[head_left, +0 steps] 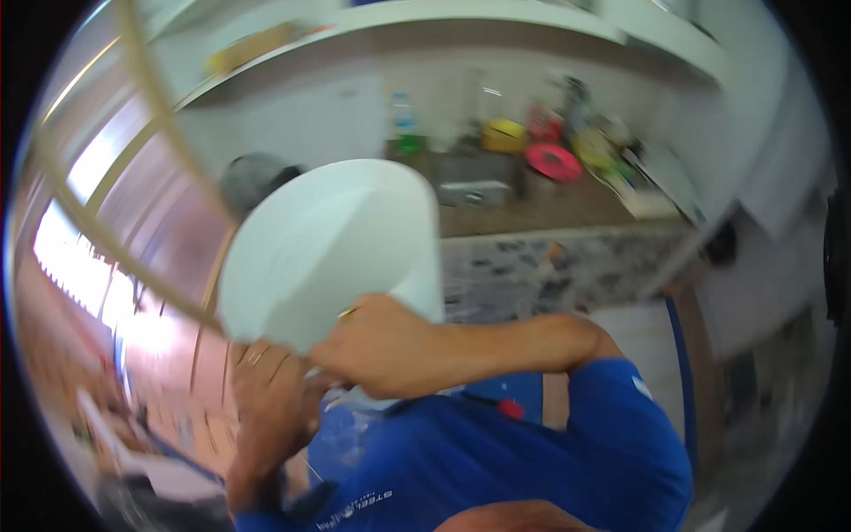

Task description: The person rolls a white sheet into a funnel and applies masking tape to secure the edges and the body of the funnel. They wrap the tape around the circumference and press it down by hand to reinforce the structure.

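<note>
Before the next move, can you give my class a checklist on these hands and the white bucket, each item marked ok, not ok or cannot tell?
1. Left hand at the white bucket's near edge: ok.
2. Right hand at that edge too, beside the left: ok.
3. Fingers' exact grip: cannot tell; blurred and partly hidden.
4. Hands free of rings: not ok; each wears one.
5. Round pink item on the counter apart from the bucket: ok.

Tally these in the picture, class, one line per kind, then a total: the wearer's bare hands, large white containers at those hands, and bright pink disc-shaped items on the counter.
Hands: 2 (left hand, right hand)
Large white container: 1
Pink disc-shaped item: 1
Total: 4
</note>
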`<state>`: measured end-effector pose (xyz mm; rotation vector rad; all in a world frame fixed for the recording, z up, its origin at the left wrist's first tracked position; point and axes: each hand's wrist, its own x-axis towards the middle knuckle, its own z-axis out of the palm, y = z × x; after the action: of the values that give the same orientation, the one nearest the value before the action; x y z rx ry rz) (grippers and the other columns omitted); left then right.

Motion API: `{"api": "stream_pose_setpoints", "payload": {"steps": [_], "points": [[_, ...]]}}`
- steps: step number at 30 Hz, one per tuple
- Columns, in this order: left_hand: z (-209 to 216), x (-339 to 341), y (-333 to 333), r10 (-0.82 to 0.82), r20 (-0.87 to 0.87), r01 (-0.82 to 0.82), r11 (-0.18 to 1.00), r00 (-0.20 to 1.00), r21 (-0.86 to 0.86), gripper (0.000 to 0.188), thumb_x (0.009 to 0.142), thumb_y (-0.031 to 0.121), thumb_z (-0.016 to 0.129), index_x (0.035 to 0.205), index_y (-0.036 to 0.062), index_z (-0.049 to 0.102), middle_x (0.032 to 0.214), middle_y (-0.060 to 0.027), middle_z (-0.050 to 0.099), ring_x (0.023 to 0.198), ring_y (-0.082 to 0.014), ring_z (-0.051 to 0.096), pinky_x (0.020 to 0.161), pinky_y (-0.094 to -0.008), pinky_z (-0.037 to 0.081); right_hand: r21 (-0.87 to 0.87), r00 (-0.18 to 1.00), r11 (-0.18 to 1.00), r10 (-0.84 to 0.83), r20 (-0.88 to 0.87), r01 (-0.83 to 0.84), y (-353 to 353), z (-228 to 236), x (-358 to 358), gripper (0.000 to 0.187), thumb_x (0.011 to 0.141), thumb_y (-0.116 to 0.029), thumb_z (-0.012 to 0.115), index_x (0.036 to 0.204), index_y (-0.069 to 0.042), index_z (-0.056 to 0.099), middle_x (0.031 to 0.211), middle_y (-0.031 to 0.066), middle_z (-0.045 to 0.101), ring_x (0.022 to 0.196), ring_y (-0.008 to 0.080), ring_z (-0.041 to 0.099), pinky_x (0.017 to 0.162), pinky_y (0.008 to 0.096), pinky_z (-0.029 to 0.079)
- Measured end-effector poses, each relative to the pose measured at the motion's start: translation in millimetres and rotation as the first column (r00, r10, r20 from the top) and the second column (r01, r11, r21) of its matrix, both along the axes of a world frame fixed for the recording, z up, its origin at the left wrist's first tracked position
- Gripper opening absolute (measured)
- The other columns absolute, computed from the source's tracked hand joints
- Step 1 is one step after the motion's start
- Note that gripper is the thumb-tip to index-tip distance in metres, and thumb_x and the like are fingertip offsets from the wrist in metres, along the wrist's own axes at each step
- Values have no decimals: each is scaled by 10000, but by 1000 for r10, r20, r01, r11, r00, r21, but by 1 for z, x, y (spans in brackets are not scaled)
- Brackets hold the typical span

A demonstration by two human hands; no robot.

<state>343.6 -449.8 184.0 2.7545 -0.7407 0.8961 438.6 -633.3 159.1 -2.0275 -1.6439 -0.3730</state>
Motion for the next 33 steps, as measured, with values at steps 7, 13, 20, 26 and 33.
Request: {"api": "stream_pose_setpoints", "payload": {"steps": [7,13,20,26,33], "points": [[-42,11,-39,-74,-14,75,993,997,91,302,893,238,671,723,41,517,706,-110,491,698,-333,494,743,-476,382,50,977,994,-106,183,99,-46,-50,-9,136,820,-243,657,839,-108,650,726,16,678,705,209,683,704,347,445],[-88,12,-40,-117,-50,118,993,992,23,194,830,151,678,784,9,554,722,-141,486,744,-365,496,799,-495,405,103,959,976,-209,191,192,-44,-100,-18,106,823,-223,640,827,-117,637,709,4,662,694,191,669,712,337,434],[-83,-4,-35,-27,-224,51,993,974,102,177,823,130,670,808,20,533,775,-147,473,790,-364,482,780,-488,373,7,954,960,-280,112,281,-34,-102,-44,100,822,-224,644,820,-126,626,720,15,663,715,178,669,710,330,433],[-116,-37,-8,-116,-158,132,987,981,96,181,764,40,672,754,59,493,756,-116,488,723,-313,493,697,-464,361,77,903,925,-381,200,373,-18,-124,-94,85,841,-209,619,804,-138,591,715,11,613,682,167,640,702,323,423],[-117,-54,21,-66,-109,79,990,992,115,196,734,100,708,765,71,516,755,-107,509,728,-304,514,692,-462,365,38,897,924,-380,226,381,13,-118,-113,73,849,-191,611,837,-132,569,736,10,577,672,162,609,701,308,391]]}}
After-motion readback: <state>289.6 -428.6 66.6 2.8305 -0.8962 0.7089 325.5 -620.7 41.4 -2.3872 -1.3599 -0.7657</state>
